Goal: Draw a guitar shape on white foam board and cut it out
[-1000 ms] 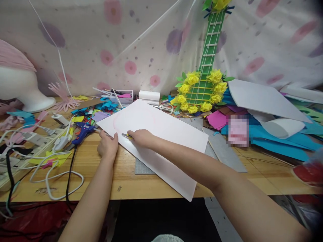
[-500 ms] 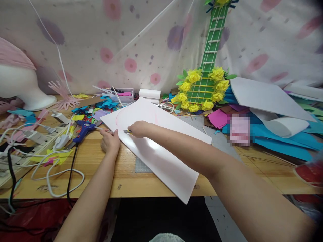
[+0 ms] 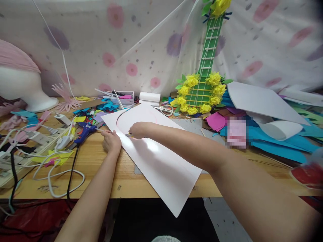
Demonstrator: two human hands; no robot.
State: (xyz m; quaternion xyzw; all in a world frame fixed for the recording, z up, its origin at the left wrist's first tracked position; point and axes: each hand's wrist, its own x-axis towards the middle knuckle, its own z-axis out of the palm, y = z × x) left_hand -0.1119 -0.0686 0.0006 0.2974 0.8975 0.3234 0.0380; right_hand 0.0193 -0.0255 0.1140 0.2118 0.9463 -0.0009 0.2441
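White board (image 3: 171,181) askew on table (image 3: 93,171), near corner overhanging front edge. Left hand (image 3: 112,144) half-curled at board's left edge; can't tell if gripping. Right hand (image 3: 141,130) closed around knife (image 3: 129,135), blade over board. Glue gun (image 3: 85,131) to the left, scissors (image 3: 166,110) behind board, green guitar (image 3: 205,67) upright behind.

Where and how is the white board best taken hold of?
Probably by the near corner of the white board, pinched top and bottom from the wearer's side: the board is flat, and that corner juts past the table edge.
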